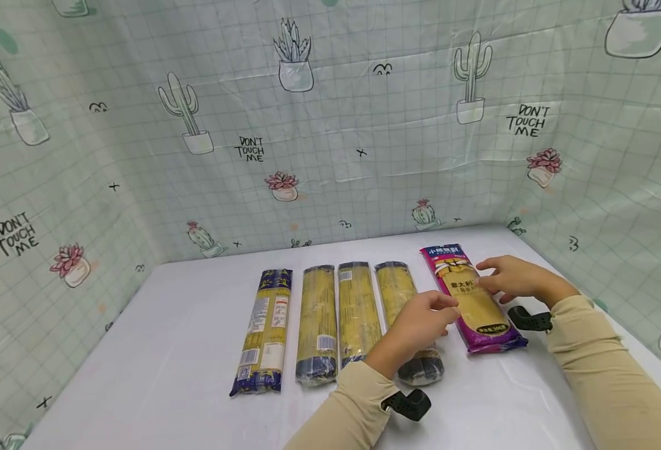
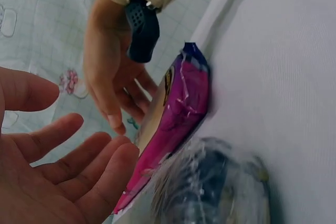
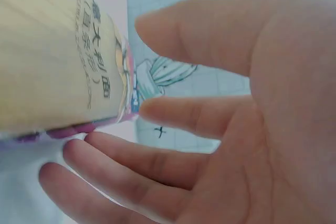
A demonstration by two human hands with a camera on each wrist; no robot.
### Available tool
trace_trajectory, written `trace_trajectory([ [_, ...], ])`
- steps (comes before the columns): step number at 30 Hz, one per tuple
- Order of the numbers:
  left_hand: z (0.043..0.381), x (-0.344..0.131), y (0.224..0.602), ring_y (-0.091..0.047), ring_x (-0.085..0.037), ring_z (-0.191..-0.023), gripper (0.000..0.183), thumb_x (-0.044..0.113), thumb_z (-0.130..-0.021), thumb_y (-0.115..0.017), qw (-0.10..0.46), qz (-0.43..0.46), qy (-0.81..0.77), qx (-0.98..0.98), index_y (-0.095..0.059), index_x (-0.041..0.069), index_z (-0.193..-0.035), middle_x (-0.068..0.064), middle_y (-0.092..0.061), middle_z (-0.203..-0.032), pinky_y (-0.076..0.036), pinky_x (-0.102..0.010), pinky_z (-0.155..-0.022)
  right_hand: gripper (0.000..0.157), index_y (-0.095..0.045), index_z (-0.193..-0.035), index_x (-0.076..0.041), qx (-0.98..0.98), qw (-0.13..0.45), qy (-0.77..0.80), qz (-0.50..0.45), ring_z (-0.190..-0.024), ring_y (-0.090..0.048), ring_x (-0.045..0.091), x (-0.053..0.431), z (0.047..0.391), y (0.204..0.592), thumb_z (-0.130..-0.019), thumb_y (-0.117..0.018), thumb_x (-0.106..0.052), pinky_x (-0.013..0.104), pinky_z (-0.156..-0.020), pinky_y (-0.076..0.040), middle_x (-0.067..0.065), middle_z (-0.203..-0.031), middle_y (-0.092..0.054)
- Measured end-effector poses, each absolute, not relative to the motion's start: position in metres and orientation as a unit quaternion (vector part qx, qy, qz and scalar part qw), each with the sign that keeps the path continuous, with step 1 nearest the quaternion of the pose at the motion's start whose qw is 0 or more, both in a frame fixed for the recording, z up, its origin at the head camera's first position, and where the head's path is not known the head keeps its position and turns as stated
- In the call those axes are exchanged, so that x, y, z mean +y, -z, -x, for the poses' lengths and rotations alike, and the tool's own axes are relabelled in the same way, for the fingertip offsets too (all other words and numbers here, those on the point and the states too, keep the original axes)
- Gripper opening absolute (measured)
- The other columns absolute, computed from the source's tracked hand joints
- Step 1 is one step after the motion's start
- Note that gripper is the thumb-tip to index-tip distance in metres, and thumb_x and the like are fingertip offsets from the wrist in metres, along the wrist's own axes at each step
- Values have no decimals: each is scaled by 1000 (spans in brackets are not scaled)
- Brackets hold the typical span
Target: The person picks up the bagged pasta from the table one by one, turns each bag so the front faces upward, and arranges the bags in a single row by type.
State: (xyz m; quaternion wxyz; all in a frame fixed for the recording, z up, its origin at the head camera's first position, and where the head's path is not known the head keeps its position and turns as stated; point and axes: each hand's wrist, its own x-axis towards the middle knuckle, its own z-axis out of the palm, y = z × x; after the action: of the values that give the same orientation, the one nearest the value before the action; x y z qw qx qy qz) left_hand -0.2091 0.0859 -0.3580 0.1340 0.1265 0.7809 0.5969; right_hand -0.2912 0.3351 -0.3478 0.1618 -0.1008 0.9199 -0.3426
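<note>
A purple packet of spaghetti [image 1: 470,294] lies at the right end of a row of pasta packets, its printed front facing up. My right hand [image 1: 516,278] is at its right edge, fingers spread and loosely bent, with nothing gripped. My left hand [image 1: 423,322] hovers over the gap between that packet and the neighbouring clear-wrapped spaghetti packet [image 1: 396,281], partly hiding the latter. In the left wrist view, the left fingers [image 2: 100,177] are relaxed and apart beside the purple packet [image 2: 181,98]. The right wrist view shows the right fingertips [image 3: 79,150] close along the packet's side [image 3: 58,77].
Two more clear-wrapped spaghetti packets [image 1: 317,312] [image 1: 358,306] and a blue-ended packet [image 1: 265,325] with its label side up lie to the left on the white table [image 1: 184,350]. A cactus-print curtain [image 1: 330,125] stands behind and at both sides.
</note>
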Motion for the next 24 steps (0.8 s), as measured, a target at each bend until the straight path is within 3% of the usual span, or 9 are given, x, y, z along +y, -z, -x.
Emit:
trace_trajectory([
  [5, 213, 69, 358, -66, -17, -86, 17, 21, -98, -64, 139, -148, -614, 763, -70, 10, -109, 3, -69, -96, -55, -35, -78, 66, -36, -141, 19, 939, 124, 310, 88, -99, -66, 34, 327, 292, 348, -100, -58, -28, 41, -70, -59, 33, -119, -62],
  [12, 220, 49, 358, -69, -15, -87, 16, 17, -101, -58, 150, -186, -622, 746, -69, 9, -111, 1, -70, -95, -55, -37, -84, 52, -48, -134, 16, 941, 50, 323, 82, -79, -67, 24, 318, 292, 351, -102, -55, -24, 39, -64, -57, 20, -96, -70],
  [16, 223, 37, 359, -69, -17, -89, 18, 18, -103, -56, 151, -186, -613, 753, -68, 9, -113, 0, -70, -96, -54, -35, -84, 46, -51, -132, 14, 919, 54, 382, 85, -78, -63, 21, 311, 292, 355, -104, -53, -22, 37, -65, -56, 13, -90, -67],
  [24, 228, 17, 361, -69, -17, -89, 23, 17, -102, -56, 130, -177, -579, 786, -67, 4, -117, -1, -70, -99, -54, -34, -81, 46, -50, -135, 10, 896, 76, 430, 85, -80, -63, 21, 288, 290, 359, -104, -52, -24, 36, -66, -55, 11, -92, -67],
])
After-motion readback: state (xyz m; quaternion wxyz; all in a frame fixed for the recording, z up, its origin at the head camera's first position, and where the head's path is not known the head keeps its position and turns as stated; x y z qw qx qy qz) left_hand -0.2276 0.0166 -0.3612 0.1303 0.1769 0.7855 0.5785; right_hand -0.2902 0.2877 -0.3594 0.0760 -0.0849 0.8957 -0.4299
